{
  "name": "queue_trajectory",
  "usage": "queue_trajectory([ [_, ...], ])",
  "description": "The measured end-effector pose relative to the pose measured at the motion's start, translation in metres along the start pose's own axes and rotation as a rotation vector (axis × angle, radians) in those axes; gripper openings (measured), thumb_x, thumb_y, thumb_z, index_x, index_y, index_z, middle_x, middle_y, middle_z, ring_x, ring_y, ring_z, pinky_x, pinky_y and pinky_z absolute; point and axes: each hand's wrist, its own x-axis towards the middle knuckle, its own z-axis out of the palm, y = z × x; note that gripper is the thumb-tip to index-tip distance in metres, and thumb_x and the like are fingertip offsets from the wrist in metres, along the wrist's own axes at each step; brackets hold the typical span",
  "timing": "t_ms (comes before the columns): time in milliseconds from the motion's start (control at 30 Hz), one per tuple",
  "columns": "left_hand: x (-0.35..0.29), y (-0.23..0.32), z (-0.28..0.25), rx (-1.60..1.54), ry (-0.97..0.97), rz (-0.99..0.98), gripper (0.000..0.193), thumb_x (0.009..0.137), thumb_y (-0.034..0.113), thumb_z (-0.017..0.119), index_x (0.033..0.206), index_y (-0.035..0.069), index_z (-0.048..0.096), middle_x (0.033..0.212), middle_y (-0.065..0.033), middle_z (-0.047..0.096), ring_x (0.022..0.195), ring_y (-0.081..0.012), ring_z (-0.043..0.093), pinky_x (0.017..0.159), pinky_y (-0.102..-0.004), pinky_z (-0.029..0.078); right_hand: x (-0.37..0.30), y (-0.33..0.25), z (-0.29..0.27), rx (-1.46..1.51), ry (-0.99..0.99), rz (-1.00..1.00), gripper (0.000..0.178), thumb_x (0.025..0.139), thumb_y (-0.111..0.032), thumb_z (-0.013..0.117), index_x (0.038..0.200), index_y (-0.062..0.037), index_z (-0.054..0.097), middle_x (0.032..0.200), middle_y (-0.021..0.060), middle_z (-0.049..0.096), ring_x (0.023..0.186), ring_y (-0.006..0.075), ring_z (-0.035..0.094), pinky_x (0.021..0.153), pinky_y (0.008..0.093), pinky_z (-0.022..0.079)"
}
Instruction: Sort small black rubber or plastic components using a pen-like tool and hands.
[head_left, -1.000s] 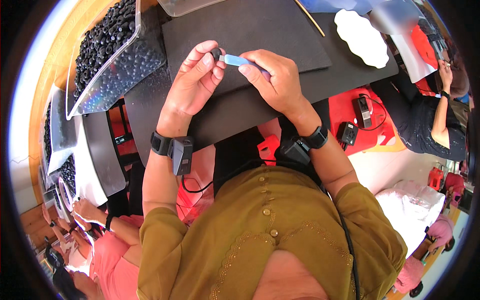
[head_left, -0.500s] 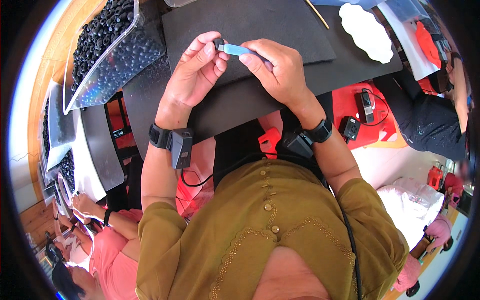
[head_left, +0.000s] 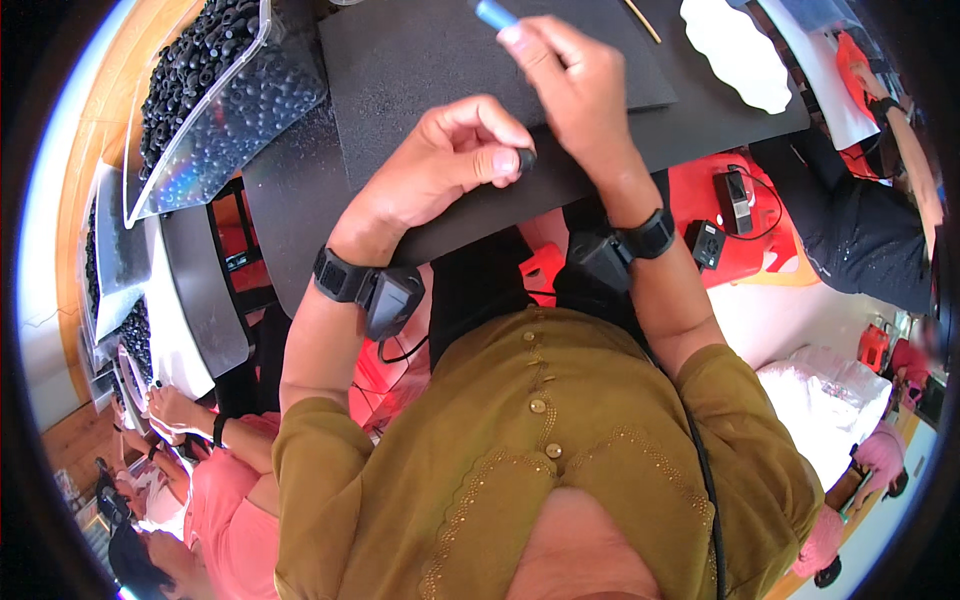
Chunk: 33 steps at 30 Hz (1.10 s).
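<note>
My left hand [head_left: 440, 165] is closed in a pinch over the near part of the black table. Between its thumb and forefinger sits a small round black part [head_left: 527, 160], partly hidden by the fingertips. Up and to the right of it, my right hand [head_left: 585, 95] is wrapped around a slim tool with a light blue handle [head_left: 496, 13]. The tool points to the far left, away from the black part, and its end is cut off by the upper picture edge. A dark mat [head_left: 400, 75] lies on the table beneath both hands.
A clear bin [head_left: 150, 200] heaped with small black parts stands at the left. A thin wooden stick [head_left: 643, 20] and a white scalloped dish [head_left: 735, 55] lie at the right. A red stool [head_left: 690, 180] holds black devices. Co-workers sit on both sides.
My hands have parted. The right has lifted the blue-handled tool off the black part and moved it farther away. My left has brought the part to the right and nearer to me.
</note>
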Motion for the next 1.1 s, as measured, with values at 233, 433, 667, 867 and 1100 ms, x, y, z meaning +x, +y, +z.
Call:
queue_trajectory([
  [233,-0.005,0.019,-0.024,-0.344,0.169,0.102,0.022,0.091,0.019,0.063,0.105,0.005,0.053,0.095,-0.0045,0.051,0.084,-0.0112,0.047,0.071,-0.0178,0.043,-0.004,-0.006,-0.001,0.332,-0.072,0.060,0.021,0.087,-0.021,0.068,0.099,-0.0025,0.066,0.071,-0.0034,0.057,0.064,0.0014,0.044,0.056,0.0191,0.037],
  [433,-0.006,0.018,-0.029,-0.375,0.163,0.146,0.023,0.092,0.019,0.061,0.109,0.004,0.056,0.096,-0.0048,0.056,0.084,-0.0111,0.053,0.073,-0.0192,0.047,-0.012,-0.017,0.007,0.510,-0.220,0.142,0.025,0.084,-0.016,0.071,0.105,-0.0054,0.065,0.076,-0.0049,0.054,0.066,0.0013,0.042,0.057,0.0182,0.034],
  [667,-0.005,0.016,-0.026,-0.274,0.240,0.087,0.019,0.091,0.017,0.062,0.105,0.004,0.061,0.087,-0.0024,0.063,0.079,-0.0093,0.061,0.071,-0.0205,0.052,-0.008,-0.024,0.014,0.543,-0.243,0.062,0.018,0.084,-0.013,0.070,0.099,-0.0036,0.067,0.072,-0.0031,0.058,0.065,0.0030,0.050,0.058,0.0187,0.039],
  [867,-0.006,0.016,-0.025,-0.244,0.199,0.056,0.017,0.089,0.018,0.065,0.100,0.006,0.062,0.091,-0.0048,0.064,0.078,-0.0094,0.060,0.071,-0.0198,0.051,-0.005,-0.023,0.014,0.719,-0.316,0.186,0.011,0.088,-0.008,0.065,0.092,0.0019,0.064,0.078,0.0050,0.064,0.071,0.0088,0.061,0.067,0.0224,0.050],
  [1100,-0.008,0.018,-0.026,-0.297,0.211,0.040,0.018,0.093,0.023,0.060,0.101,0.007,0.061,0.085,-0.0017,0.062,0.075,-0.0080,0.058,0.067,-0.0188,0.049,-0.006,-0.024,0.006,0.467,-0.350,0.028,0.017,0.081,-0.012,0.072,0.093,-0.0024,0.066,0.079,0.0008,0.063,0.068,0.0042,0.053,0.060,0.0209,0.041],
])
